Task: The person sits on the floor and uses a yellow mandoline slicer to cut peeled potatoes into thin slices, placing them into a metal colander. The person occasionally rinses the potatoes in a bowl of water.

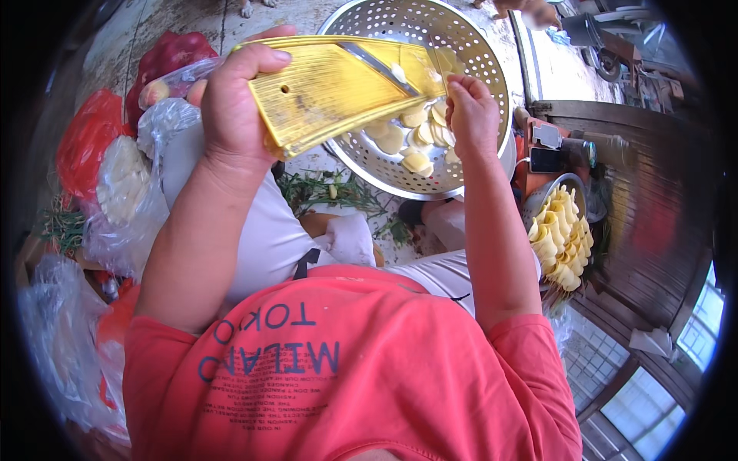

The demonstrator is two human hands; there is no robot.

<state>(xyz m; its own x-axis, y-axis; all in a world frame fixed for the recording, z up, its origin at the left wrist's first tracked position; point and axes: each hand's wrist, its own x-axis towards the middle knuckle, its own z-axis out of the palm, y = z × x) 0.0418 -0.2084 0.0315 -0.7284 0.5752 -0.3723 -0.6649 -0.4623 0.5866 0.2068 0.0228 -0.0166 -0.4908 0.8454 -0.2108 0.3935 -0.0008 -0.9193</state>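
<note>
My left hand grips the near-left end of a yellow slicer, thumb on top. The slicer is tilted over a perforated metal colander; a slanted metal blade crosses it, with a small pale scrap beside the blade. My right hand is at the slicer's far right end, fingers pinched together; what they hold, if anything, is too small to make out. Thin pale-yellow slices, seemingly potato, lie in the colander, partly hidden by the slicer.
At right, a metal bowl holds many skewered yellow slices, near a phone and a jar. Plastic bags and a red net bag crowd the left. Green scraps litter the floor between my legs.
</note>
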